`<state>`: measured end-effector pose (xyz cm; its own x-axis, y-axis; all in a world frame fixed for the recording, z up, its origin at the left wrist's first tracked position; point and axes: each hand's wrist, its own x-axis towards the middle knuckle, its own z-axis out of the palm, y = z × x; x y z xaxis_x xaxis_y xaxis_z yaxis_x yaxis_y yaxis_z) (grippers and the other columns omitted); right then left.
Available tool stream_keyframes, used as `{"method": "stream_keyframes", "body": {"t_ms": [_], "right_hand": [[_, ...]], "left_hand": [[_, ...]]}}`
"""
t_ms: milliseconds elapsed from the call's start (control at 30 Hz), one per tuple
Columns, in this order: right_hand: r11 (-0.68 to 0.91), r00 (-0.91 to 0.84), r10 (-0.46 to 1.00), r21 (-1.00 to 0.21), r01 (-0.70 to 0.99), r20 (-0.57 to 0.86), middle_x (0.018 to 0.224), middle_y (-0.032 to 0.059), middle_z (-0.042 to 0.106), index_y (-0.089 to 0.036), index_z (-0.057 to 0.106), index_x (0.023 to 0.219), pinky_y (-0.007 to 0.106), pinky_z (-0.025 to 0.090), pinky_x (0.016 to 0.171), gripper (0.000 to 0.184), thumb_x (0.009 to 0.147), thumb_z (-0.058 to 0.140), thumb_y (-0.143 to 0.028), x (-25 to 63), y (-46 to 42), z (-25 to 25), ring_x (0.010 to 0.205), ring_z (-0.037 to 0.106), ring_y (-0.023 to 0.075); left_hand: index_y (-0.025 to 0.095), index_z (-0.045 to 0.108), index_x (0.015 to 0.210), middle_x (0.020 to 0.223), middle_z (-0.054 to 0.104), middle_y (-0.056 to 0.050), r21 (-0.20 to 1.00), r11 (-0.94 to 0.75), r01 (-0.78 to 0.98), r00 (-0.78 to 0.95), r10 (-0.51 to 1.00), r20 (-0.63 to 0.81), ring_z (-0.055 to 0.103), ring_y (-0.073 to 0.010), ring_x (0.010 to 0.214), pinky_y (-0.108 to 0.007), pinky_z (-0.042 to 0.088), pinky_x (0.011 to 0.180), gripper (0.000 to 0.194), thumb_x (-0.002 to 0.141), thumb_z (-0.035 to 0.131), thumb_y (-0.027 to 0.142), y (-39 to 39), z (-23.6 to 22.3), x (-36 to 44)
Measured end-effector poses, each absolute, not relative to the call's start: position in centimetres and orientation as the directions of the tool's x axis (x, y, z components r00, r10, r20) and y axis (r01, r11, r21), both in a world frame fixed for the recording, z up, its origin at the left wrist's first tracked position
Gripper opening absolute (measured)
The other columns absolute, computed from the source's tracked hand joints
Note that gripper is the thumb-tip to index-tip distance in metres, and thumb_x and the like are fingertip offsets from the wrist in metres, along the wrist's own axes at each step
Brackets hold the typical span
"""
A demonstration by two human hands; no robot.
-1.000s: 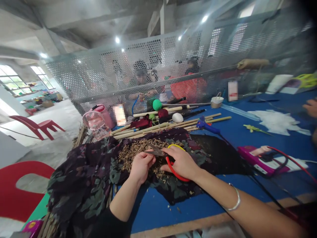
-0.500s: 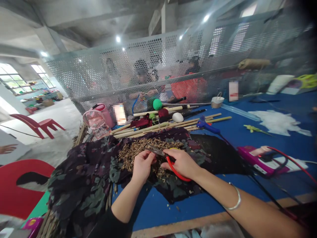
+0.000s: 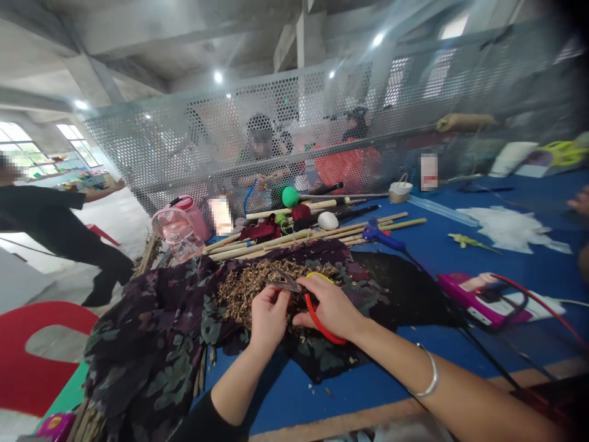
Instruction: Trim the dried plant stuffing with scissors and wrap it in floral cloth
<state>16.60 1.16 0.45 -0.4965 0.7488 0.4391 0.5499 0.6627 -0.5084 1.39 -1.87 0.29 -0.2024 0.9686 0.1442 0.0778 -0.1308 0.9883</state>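
Observation:
My right hand (image 3: 332, 306) is closed round the scissors (image 3: 315, 320), which have one red and one yellow handle loop. Their metal blades point left and look slightly apart. At the blade tips my left hand (image 3: 269, 314) is closed in a pinch; what lies between its fingers is too small to make out. Both hands are over a heap of brown dried plant bits (image 3: 243, 285). The heap lies on a dark floral cloth (image 3: 161, 344) spread over the blue tabletop (image 3: 294, 399).
Bamboo sticks (image 3: 276, 240) and yarn balls lie behind the heap, beside a pink bottle (image 3: 193, 215). To the right are a blue glue gun (image 3: 381, 236), a magenta power strip (image 3: 483, 301) with cords, and white tissue (image 3: 515, 227). A person (image 3: 59, 215) walks at left; others sit behind the mesh screen (image 3: 184, 147).
A person in dark clothes has stepped into view at left, and another's hand shows at the right edge. The view has shifted slightly. My hands stay at the heap, the scissors still held.

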Motion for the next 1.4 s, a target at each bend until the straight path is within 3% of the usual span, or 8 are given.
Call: {"method": "stream_keyframes", "body": {"t_ms": [533,767,967,1200,1400], "right_hand": [[0.602,-0.481,0.794,-0.589,0.539,0.371,0.096,0.0121,0.065,-0.015,0.060,0.107,0.033,0.049,0.078,0.056,0.066,0.067,-0.053,16.7,1.0,-0.2,0.087,0.062,0.0232],[0.594,-0.498,0.798,-0.584,0.552,0.341,0.091,0.0089,0.067,-0.017,0.061,0.106,0.029,0.049,0.072,0.047,0.072,0.064,-0.050,16.7,1.1,-0.3,0.081,0.063,0.0205],[0.610,-0.497,0.791,-0.511,0.605,0.355,0.099,0.0105,0.064,-0.018,0.057,0.112,0.032,0.047,0.076,0.057,0.068,0.065,-0.053,16.8,1.1,0.1,0.088,0.062,0.0226],[0.630,-0.527,0.774,-0.501,0.593,0.350,0.092,0.0108,0.062,-0.013,0.057,0.111,0.033,0.047,0.076,0.061,0.068,0.064,-0.056,16.8,1.2,0.1,0.085,0.059,0.0230],[0.618,-0.508,0.783,-0.548,0.564,0.359,0.091,0.0097,0.064,-0.016,0.059,0.108,0.032,0.047,0.075,0.056,0.068,0.065,-0.055,16.9,1.2,-0.3,0.084,0.060,0.0222]], "left_hand": [[0.015,0.065,0.077,0.072,0.064,-0.002,0.937,-0.173,0.303,-0.199,0.950,0.240,0.054,-0.0137,0.068,-0.022,0.040,0.065,0.023,0.080,0.050,0.033,-2.1,0.0,1.0],[0.016,0.063,0.074,0.065,0.060,0.000,0.961,-0.148,0.235,-0.222,0.954,0.201,0.051,-0.0122,0.061,-0.021,0.039,0.058,0.026,0.080,0.051,0.037,-1.7,-0.4,0.6],[0.015,0.064,0.080,0.073,0.063,-0.001,0.985,-0.125,0.119,-0.216,0.965,0.149,0.054,-0.0131,0.066,-0.022,0.044,0.064,0.023,0.079,0.053,0.035,-1.3,-0.7,0.5],[0.015,0.066,0.082,0.079,0.066,-0.004,0.965,-0.159,0.209,-0.187,0.962,0.199,0.057,-0.0143,0.072,-0.024,0.044,0.071,0.024,0.081,0.051,0.034,-1.6,-0.7,0.6],[0.015,0.065,0.080,0.075,0.065,-0.002,0.942,-0.177,0.286,-0.186,0.954,0.236,0.056,-0.0138,0.071,-0.023,0.042,0.067,0.022,0.082,0.050,0.031,-1.8,-0.5,0.7]]}}
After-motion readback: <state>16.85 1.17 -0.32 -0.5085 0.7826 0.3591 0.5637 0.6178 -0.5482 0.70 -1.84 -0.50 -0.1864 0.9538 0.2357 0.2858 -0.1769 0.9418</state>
